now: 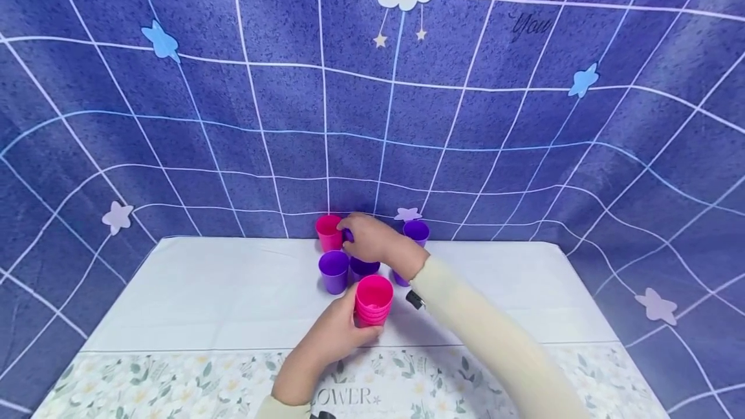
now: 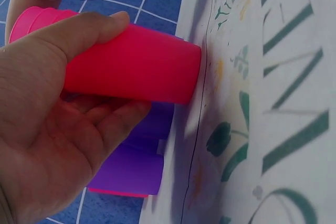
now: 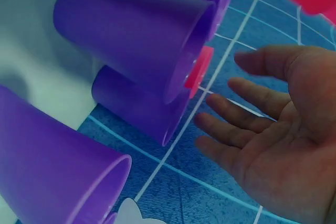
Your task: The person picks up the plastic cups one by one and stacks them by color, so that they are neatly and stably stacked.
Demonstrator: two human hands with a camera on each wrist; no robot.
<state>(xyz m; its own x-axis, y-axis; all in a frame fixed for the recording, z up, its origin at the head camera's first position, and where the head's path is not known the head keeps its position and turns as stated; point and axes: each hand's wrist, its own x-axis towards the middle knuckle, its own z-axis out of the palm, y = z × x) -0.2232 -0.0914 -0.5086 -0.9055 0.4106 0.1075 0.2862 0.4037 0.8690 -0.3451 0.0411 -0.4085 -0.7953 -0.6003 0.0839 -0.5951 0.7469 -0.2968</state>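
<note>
My left hand (image 1: 337, 328) grips a stack of pink cups (image 2: 136, 66), thumb on one side and fingers on the other. The stack stands upright near the front of the purple cups. My right hand (image 1: 372, 238) reaches over the group toward the back. In the right wrist view its fingers (image 3: 231, 108) are spread and loosely bent, apart from the cups. A pink cup (image 1: 329, 235) and a bit of a purple cup (image 1: 347, 235) are nearest to it. Purple cups (image 1: 334, 273) stand in front, one (image 1: 365, 268) partly hidden by the right hand and pink stack.
Another purple cup (image 1: 416, 231) stands at the back right, and one (image 1: 401, 278) shows partly under the right forearm. A white cloth with a floral front band (image 1: 204, 380) covers the table. Behind hangs a blue gridded curtain (image 1: 291, 102) with stars.
</note>
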